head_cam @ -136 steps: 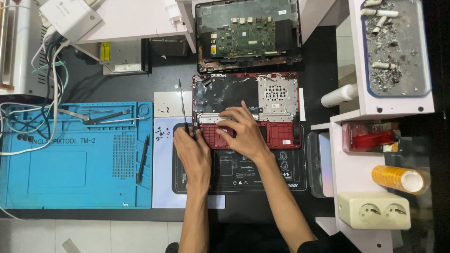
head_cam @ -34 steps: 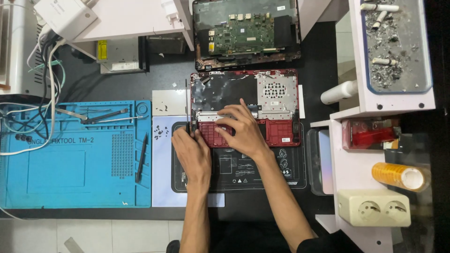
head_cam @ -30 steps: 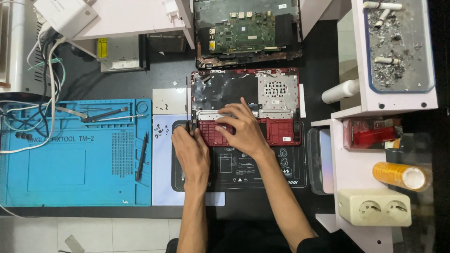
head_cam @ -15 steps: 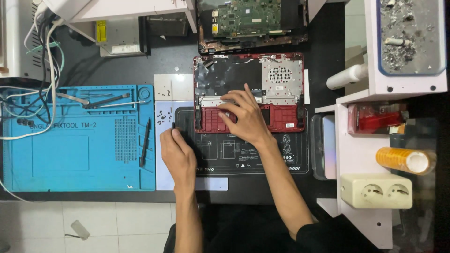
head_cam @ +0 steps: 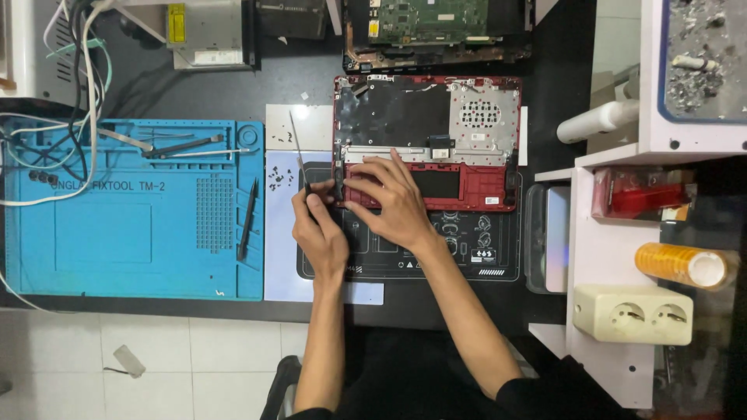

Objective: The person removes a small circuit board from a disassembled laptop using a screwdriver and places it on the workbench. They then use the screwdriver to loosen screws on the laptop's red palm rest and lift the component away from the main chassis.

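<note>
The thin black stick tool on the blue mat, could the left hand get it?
Probably yes. The thin black stick tool lies uncovered on the blue mat, just beside the left hand, with nothing between them, though that hand already grips a slim screwdriver.

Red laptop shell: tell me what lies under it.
The red laptop shell rests partly on a black printed mat, which shows below its front edge. The right hand covers part of the shell's lower left; what lies beneath the shell's middle cannot be seen.
</note>
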